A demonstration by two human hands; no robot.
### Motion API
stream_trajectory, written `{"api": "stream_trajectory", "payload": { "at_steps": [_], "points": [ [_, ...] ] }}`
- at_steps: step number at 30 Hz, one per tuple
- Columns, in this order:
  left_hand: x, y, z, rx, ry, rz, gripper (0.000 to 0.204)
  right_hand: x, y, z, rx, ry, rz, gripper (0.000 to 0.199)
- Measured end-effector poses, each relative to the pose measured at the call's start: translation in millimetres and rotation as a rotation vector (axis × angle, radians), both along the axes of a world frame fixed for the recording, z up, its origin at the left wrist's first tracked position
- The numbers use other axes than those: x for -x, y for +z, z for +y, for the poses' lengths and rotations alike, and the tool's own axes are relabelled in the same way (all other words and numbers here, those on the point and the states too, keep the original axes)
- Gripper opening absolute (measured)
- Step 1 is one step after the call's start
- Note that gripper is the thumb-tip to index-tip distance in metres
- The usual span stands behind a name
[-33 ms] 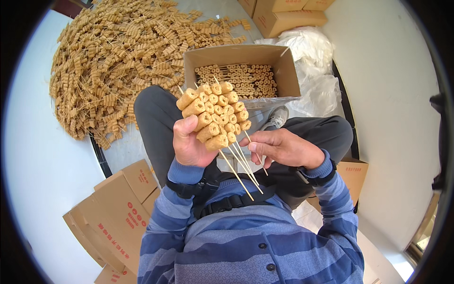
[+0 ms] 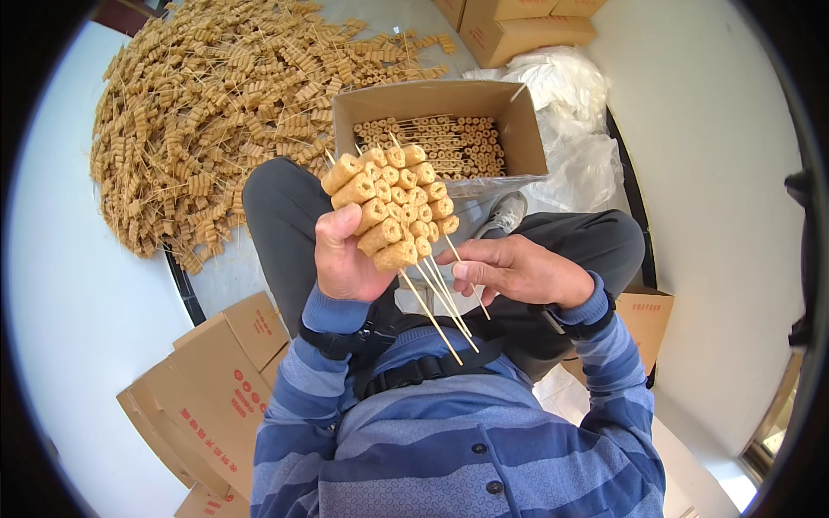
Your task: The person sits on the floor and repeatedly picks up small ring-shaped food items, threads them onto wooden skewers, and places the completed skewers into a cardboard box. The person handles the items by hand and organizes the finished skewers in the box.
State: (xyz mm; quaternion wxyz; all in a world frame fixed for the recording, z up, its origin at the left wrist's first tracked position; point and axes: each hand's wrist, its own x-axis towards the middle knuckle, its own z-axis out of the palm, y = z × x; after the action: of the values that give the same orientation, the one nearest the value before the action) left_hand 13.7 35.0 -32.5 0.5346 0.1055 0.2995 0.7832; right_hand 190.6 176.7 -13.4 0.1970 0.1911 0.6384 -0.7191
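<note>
A bundle of skewers (image 2: 395, 205), threaded with golden-brown hollow rolls, is gripped by my left hand (image 2: 345, 263), thumb across its near left side. Bare wooden sticks (image 2: 442, 311) slant out of the bundle toward my belly. My right hand (image 2: 527, 269) pinches one thin stick (image 2: 471, 282) at the bundle's right edge between thumb and fingers; the stick's upper end meets the rolls. Beyond the bundle stands an open cardboard box (image 2: 523, 129), with rows of similar skewers (image 2: 453, 142) packed inside. The palm and fingers of my left hand are partly hidden behind the rolls.
A large heap of loose skewers (image 2: 199, 129) covers the floor at the far left. Clear plastic sheeting (image 2: 570, 138) lies right of the box. Cardboard boxes stand at the far right (image 2: 527, 41), flattened cartons (image 2: 203, 406) near left. My bent knees flank the work.
</note>
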Motion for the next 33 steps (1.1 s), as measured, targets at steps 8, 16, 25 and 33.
{"api": "stream_trajectory", "payload": {
  "at_steps": [8, 16, 25, 33],
  "points": [
    [62, 54, 77, 0.225, -0.468, 0.609, 0.081, -44, -24, 47, -0.227, -0.009, 0.009, 0.051],
    [50, -52, 206, 0.579, -0.805, 1.997, 0.099, -58, -41, 71, -0.060, -0.015, 0.169, 0.045],
    [-4, -192, 269, 0.564, -1.199, 2.216, 0.105, -50, -51, 93, -0.268, -0.001, 0.191, 0.047],
    [-29, -251, 269, 0.625, -1.071, 2.022, 0.109, -47, -53, 94, -0.311, 0.009, 0.147, 0.040]
  ]
}}
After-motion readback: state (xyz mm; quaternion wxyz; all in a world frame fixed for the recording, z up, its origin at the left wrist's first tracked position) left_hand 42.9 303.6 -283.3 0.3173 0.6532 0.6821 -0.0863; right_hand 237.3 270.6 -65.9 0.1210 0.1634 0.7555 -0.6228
